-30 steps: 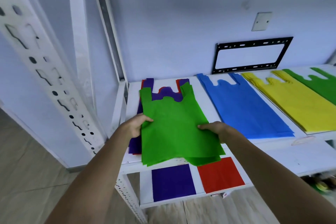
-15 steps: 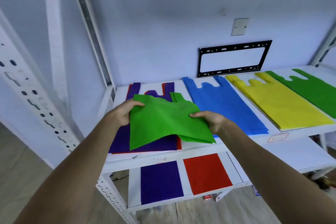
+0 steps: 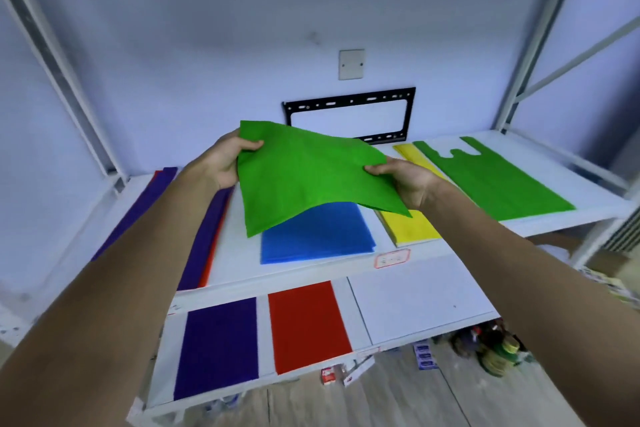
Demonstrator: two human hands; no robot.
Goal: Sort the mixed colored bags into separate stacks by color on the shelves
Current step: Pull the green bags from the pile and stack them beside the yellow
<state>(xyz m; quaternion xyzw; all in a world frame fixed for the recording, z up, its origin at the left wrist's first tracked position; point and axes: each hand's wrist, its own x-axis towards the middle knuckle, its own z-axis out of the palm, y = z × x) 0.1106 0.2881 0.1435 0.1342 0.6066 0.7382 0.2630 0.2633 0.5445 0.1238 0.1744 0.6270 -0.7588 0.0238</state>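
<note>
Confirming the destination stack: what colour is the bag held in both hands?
Green, clearest in the head view: the held bag, between left hand and right hand.

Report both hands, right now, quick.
Left hand: closed, pinching the left edge of the green bag.
Right hand: closed on the same green bag's right edge, held above the shelf.

Change since the earlier pictures: I have lifted the green bags point(image 3: 311, 177) off the mixed pile point(image 3: 207, 229) at the left end of the shelf point(image 3: 588, 191) and carried them rightward. My left hand point(image 3: 225, 163) and right hand point(image 3: 405, 180), each gripping an edge as before, now hold them in the air above the blue stack point(image 3: 318, 236) and the near part of the yellow stack point(image 3: 412, 229). The mixed pile is uncovered, showing purple over red. The view has swung right.
</note>
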